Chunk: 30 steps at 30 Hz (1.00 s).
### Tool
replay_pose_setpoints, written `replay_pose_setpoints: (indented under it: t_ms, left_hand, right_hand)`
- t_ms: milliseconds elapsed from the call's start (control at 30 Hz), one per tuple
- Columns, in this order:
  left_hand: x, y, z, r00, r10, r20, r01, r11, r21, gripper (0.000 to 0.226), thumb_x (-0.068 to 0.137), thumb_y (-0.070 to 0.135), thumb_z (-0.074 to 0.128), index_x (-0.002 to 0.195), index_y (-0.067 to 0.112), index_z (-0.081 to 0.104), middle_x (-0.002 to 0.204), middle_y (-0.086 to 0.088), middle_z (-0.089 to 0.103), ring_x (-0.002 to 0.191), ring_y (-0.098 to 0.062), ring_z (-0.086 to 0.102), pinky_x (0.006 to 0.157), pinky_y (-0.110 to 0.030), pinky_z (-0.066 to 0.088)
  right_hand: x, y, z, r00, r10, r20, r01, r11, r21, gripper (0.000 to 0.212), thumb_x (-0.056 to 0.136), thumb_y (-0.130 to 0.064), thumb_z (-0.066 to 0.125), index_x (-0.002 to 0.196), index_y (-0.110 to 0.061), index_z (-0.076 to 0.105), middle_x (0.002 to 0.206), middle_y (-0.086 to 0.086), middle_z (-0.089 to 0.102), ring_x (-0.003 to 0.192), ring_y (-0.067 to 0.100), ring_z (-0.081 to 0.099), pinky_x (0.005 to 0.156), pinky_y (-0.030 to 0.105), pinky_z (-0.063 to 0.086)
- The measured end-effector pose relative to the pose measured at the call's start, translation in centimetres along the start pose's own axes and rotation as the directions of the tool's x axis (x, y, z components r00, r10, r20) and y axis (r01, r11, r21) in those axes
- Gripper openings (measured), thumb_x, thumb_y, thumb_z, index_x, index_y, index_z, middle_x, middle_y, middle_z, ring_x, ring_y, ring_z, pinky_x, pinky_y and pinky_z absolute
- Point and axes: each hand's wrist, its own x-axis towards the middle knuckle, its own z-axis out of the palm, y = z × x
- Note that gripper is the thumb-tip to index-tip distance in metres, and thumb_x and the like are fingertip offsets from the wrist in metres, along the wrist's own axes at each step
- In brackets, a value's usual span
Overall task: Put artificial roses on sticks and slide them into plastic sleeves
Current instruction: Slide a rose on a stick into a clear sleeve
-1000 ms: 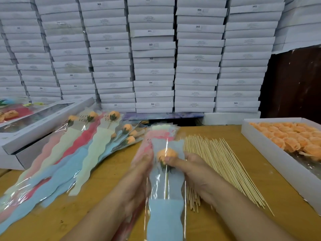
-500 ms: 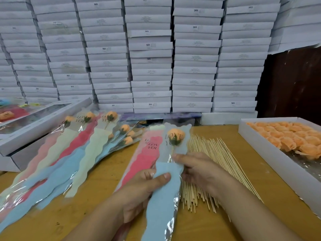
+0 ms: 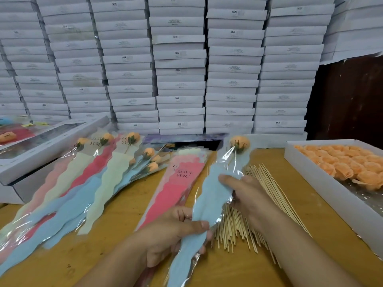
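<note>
A blue plastic sleeve (image 3: 209, 201) holds an orange rose (image 3: 239, 141) on a stick, the flower at the sleeve's far top. My left hand (image 3: 176, 230) grips the sleeve's lower part, thumb across its front. My right hand (image 3: 246, 193) pinches the sleeve's middle from the right. Under my left hand lies a stack of empty sleeves (image 3: 178, 187), pink on top, printed LOVE YOU. A bundle of wooden sticks (image 3: 263, 195) lies on the table beneath my right hand.
Finished sleeved roses (image 3: 83, 183) fan out at the left on the wooden table (image 3: 310, 204). A white box of loose orange roses (image 3: 352, 164) stands at the right. A windowed white box (image 3: 41, 139) sits far left. Stacked white boxes (image 3: 180, 65) wall the back.
The rose has slid up from the sleeve's middle to its top. My left hand moved down the sleeve, and the sleeve now tilts rightward over the sticks.
</note>
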Motion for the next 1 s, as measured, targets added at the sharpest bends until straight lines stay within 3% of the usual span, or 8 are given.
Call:
replay_pose_setpoints:
  t_ms: [133,233,400,567,700,800,900,1000]
  left_hand:
    - [0.0,-0.1,0.0,0.997,0.029,-0.068,-0.033,0.997,-0.069,0.015,0.082,0.02,0.08,0.095,0.013,0.079,0.093,-0.015,0.071,0.066,-0.023,0.068,0.058,-0.03,0.058]
    - [0.1,-0.1,0.0,0.996,0.032,-0.082,-0.037,0.997,-0.06,0.033,0.086,0.028,0.077,0.107,0.003,0.073,0.088,-0.015,0.071,0.067,-0.021,0.067,0.061,-0.03,0.057]
    - [0.0,0.1,0.0,0.999,0.023,-0.037,-0.025,0.998,-0.054,0.014,0.093,0.014,0.069,0.087,0.012,0.081,0.072,-0.005,0.073,0.055,-0.01,0.068,0.047,-0.019,0.053]
    - [0.1,-0.1,-0.5,0.993,0.045,-0.111,-0.052,0.997,-0.057,0.013,0.082,0.015,0.076,0.092,0.008,0.08,0.087,-0.014,0.074,0.064,-0.016,0.07,0.052,-0.023,0.057]
    - [-0.2,0.7,-2.0,0.963,0.12,-0.241,-0.146,0.985,-0.09,0.012,0.082,0.014,0.072,0.085,0.003,0.078,0.075,-0.014,0.07,0.052,-0.016,0.063,0.045,-0.023,0.053]
    - [-0.6,1.8,-4.3,0.889,0.223,-0.399,-0.243,0.97,0.0,0.018,0.085,0.023,0.069,0.079,0.007,0.073,0.067,-0.009,0.064,0.049,-0.014,0.055,0.044,-0.023,0.048]
    - [-1.0,2.2,-7.5,0.738,0.294,-0.607,-0.317,0.946,0.074,0.021,0.096,0.025,0.062,0.084,0.01,0.071,0.063,-0.003,0.062,0.048,-0.013,0.053,0.048,-0.025,0.043]
    - [-1.3,1.9,-11.2,0.569,0.293,-0.768,-0.357,0.93,0.091,0.025,0.102,0.027,0.055,0.089,0.009,0.066,0.057,-0.006,0.061,0.041,-0.016,0.053,0.041,-0.022,0.044]
  right_hand:
    - [-0.3,0.7,1.0,0.985,0.035,0.171,-0.016,0.993,-0.115,0.013,0.092,-0.014,0.066,0.104,-0.014,0.072,0.096,0.003,0.078,0.084,0.018,0.075,0.064,0.027,0.057]
    - [-0.3,0.5,1.0,0.996,-0.015,0.092,0.023,0.996,-0.088,0.013,0.092,-0.007,0.062,0.099,-0.011,0.072,0.091,0.004,0.078,0.081,0.018,0.075,0.062,0.026,0.057]
    - [0.0,-0.1,-0.1,0.995,-0.058,-0.084,0.053,0.997,-0.065,0.012,0.09,-0.004,0.06,0.089,-0.007,0.071,0.081,0.007,0.077,0.062,0.014,0.07,0.054,0.026,0.054]
    - [0.3,0.0,0.1,0.997,-0.044,-0.068,0.042,0.999,-0.035,0.014,0.096,-0.02,0.061,0.092,-0.012,0.071,0.079,0.005,0.077,0.06,0.01,0.066,0.054,0.024,0.052]
    - [0.3,-0.4,0.2,0.998,-0.027,-0.055,0.031,0.998,0.058,0.018,0.097,-0.028,0.059,0.102,-0.014,0.068,0.075,0.004,0.074,0.055,0.011,0.063,0.05,0.022,0.051]
    - [0.3,-0.5,0.1,0.997,-0.019,-0.069,0.023,0.998,0.059,0.018,0.096,-0.025,0.057,0.108,-0.014,0.066,0.077,0.005,0.076,0.055,0.011,0.063,0.05,0.023,0.052]
    - [0.1,-0.5,0.1,0.998,-0.011,-0.068,0.014,0.999,0.042,0.019,0.097,-0.023,0.057,0.11,-0.013,0.065,0.078,0.005,0.076,0.057,0.012,0.063,0.053,0.025,0.052]
    - [0.0,-0.4,0.1,0.998,-0.016,-0.059,0.018,0.999,0.029,0.018,0.097,-0.023,0.056,0.11,-0.013,0.065,0.08,0.006,0.076,0.059,0.012,0.064,0.055,0.026,0.051]
